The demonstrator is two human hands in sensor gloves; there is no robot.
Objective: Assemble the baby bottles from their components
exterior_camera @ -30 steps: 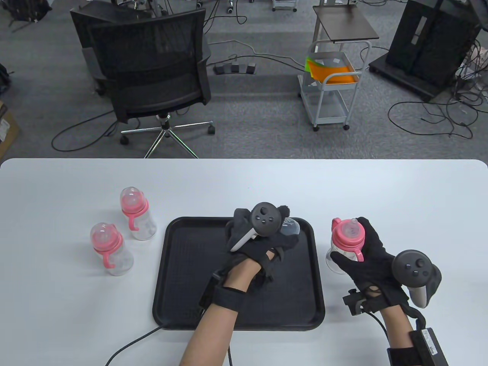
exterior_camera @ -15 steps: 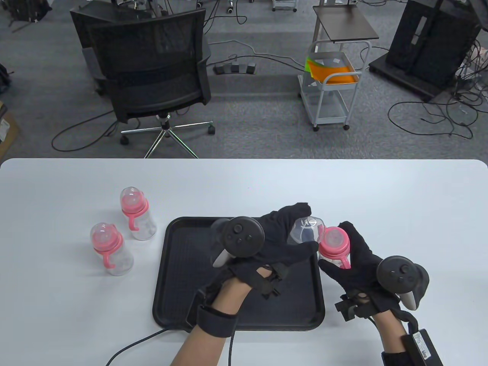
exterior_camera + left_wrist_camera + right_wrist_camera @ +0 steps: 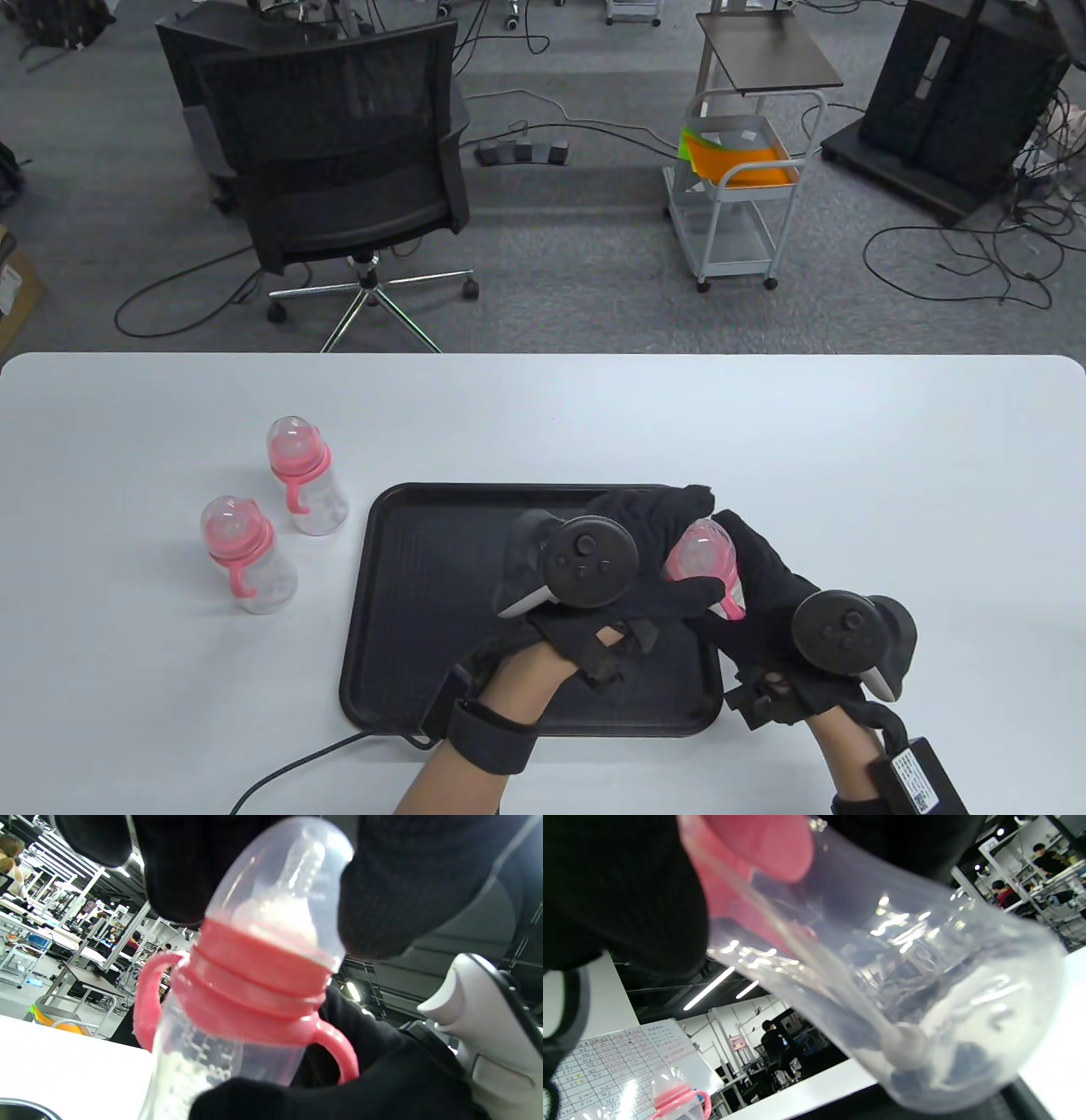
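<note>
The baby bottle sits above the black tray's right edge, its clear cap apparently seated on the pink collar. The left hand grips the cap; the right hand holds the body.

Overhead table view, wrist views close-up — bottle shared

Glossy clear plastic bottle with a smooth pink collar, matt black knit gloves, textured black tray, smooth white table.
</note>
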